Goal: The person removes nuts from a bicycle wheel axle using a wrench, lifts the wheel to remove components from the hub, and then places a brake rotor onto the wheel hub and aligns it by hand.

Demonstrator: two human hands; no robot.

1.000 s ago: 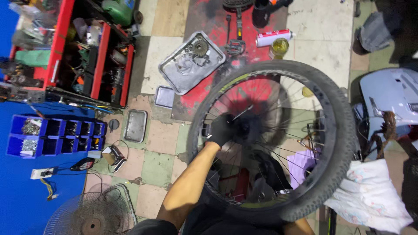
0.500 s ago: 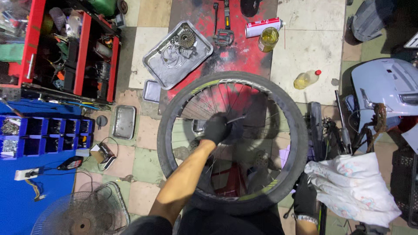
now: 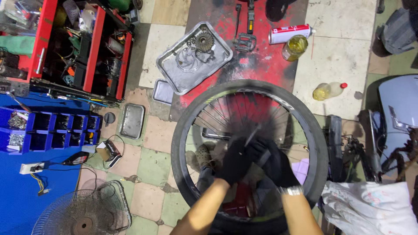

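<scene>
Head view: my gloved left hand (image 3: 235, 162) and right hand (image 3: 273, 164) meet at the hub of a bicycle wheel (image 3: 249, 152), gripping a thin tool (image 3: 252, 135). At eleven o'clock, a metal tray (image 3: 174, 72) holds a removed sprocket (image 3: 203, 42); reassembly remains.

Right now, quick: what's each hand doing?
Left hand: gloved, closed on a thin tool at the hub of the wheel.
Right hand: gloved, at the hub; grip cannot be told.

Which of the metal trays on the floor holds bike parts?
The largest tray, beside the red tool cart, holds a gear cluster; the two smaller trays look bare.
</scene>
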